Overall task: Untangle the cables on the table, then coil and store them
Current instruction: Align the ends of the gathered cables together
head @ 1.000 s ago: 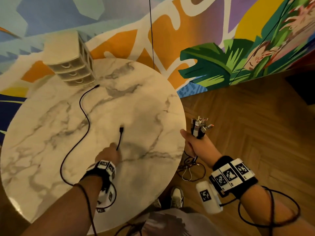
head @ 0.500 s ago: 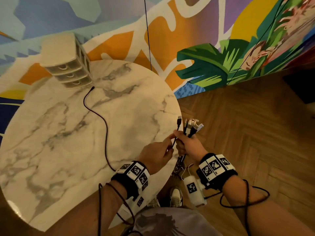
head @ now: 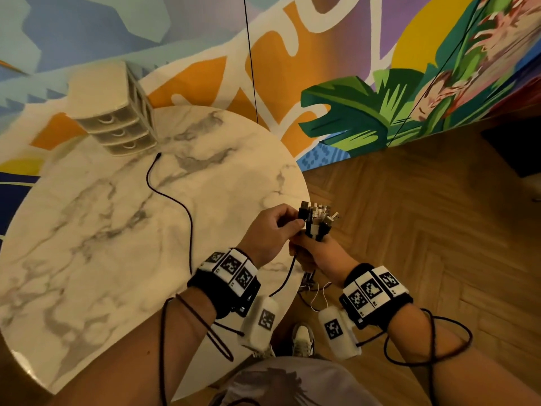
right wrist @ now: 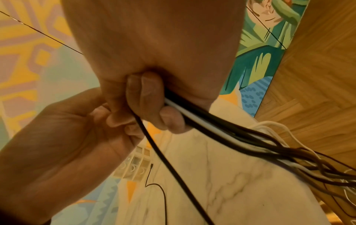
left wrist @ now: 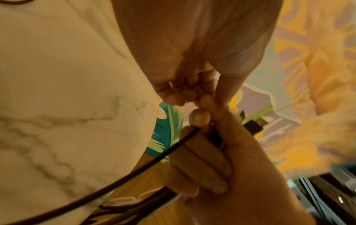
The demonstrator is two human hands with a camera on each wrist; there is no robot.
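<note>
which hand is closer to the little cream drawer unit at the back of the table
Left. The left hand is over the round marble table's right edge, nearer the cream drawer unit; the right hand is just past that edge.

Painted mural wall (head: 366,92) behind; herringbone wood floor (head: 424,218); sneaker (head: 303,339) on floor below.

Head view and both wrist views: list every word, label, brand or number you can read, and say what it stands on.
No readable text in any view.
Wristbands: black-and-white square code markers, no letters or numbers.
Mural wall: large white painted shapes, perhaps cropped lettering; no word can be made out.
Drawer unit: no label visible.
</note>
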